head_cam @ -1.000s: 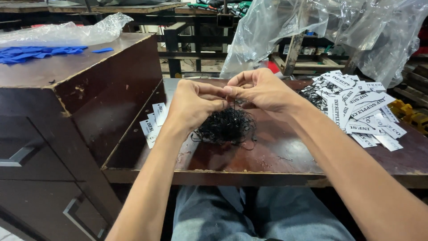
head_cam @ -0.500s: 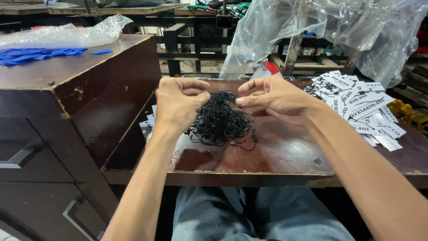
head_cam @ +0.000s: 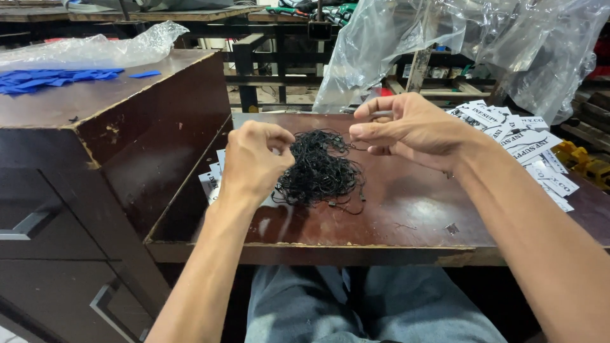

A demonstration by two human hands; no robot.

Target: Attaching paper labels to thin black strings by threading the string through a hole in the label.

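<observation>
The left hand (head_cam: 254, 162) and the right hand (head_cam: 413, 130) hover over a tangled bundle of black strings (head_cam: 321, 168) that lies on the dark brown table (head_cam: 406, 216). Each hand pinches strands from the bundle between thumb and fingertips, the right grip slightly higher than the left. White printed tags (head_cam: 527, 149) lie spread at the table's right end, and a few more white tags (head_cam: 211, 181) show beside the left wrist. Clear plastic bags (head_cam: 445, 44) hang behind the table. A taller wooden cabinet (head_cam: 95, 140) stands on the left, carrying blue cloth pieces (head_cam: 51, 79).
</observation>
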